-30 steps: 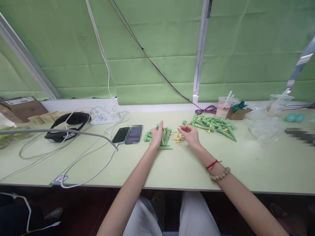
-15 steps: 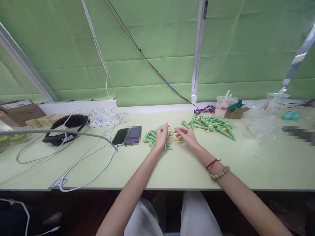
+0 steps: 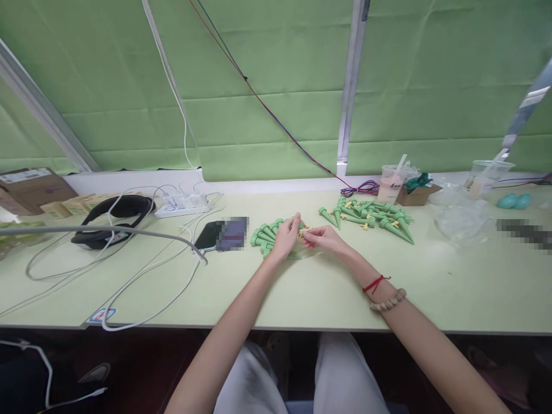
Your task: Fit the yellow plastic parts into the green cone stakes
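My left hand (image 3: 286, 238) is curled above a fan of green plastic spikes (image 3: 264, 234), back of the hand toward me. Whatever its fingers close on is hidden. Close beside it, my right hand (image 3: 326, 237) pinches a small yellow plastic piece at its fingertips, almost touching the left hand. More small yellow pieces lie under and behind the fingers, mostly covered. Farther right is a larger heap of green spikes (image 3: 394, 227), several with a yellow piece fitted in the side.
Left of the hands lie two phones (image 3: 210, 236), loose white cables, a power strip (image 3: 183, 206) and a black headband-like device (image 3: 114, 221). Behind the right heap stand a drink cup (image 3: 389, 187) and a small cardboard box (image 3: 417, 196). Crumpled clear plastic (image 3: 459, 221) lies farther right.
My right hand has moved slightly left to meet the left hand, and its fingers have closed in a pinch. The camera view has shifted a little.
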The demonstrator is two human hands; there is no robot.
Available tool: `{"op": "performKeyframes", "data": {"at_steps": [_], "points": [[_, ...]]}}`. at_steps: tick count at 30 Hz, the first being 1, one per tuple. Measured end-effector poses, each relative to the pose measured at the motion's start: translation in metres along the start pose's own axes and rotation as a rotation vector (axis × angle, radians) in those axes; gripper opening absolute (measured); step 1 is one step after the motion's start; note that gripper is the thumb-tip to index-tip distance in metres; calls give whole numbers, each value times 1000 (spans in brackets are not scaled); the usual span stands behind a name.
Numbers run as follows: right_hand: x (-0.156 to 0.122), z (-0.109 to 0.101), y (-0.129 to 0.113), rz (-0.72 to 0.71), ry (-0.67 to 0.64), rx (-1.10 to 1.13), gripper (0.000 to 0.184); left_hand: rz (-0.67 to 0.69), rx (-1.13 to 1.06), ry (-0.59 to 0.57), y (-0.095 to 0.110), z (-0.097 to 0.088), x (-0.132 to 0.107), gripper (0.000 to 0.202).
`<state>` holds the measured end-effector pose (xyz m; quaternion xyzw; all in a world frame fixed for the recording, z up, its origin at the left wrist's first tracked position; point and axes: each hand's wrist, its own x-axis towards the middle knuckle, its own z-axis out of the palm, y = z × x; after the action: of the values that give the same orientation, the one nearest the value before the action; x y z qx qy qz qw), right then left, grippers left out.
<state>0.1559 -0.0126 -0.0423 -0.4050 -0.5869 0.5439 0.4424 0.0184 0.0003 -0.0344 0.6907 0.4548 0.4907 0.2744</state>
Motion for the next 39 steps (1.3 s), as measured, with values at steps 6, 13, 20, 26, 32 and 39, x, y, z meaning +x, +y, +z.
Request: {"op": "performKeyframes", "data": {"at_steps": [6, 13, 20, 26, 32, 39], "points": [[-5, 2, -3, 119, -243, 170, 43, -246, -189, -229, 1, -9, 3, 62], [-14, 12, -7, 262, -473, 462, 43, -164, -307, -251, 13, -11, 4, 57], [-16, 12, -9, 347, -388, 501, 24, -289, -282, -465, 24, -19, -5, 53], [-12, 13, -8, 360, -309, 484, 18, -200, -262, -470, 15, -19, -1, 53], [-6, 13, -3, 254, -14, 312, 26, -130, -105, -281, 6, -11, 0, 50], [-3, 20, 6, -212, 301, -116, 34, -82, -51, -112, 1, -4, -1, 48]]}}
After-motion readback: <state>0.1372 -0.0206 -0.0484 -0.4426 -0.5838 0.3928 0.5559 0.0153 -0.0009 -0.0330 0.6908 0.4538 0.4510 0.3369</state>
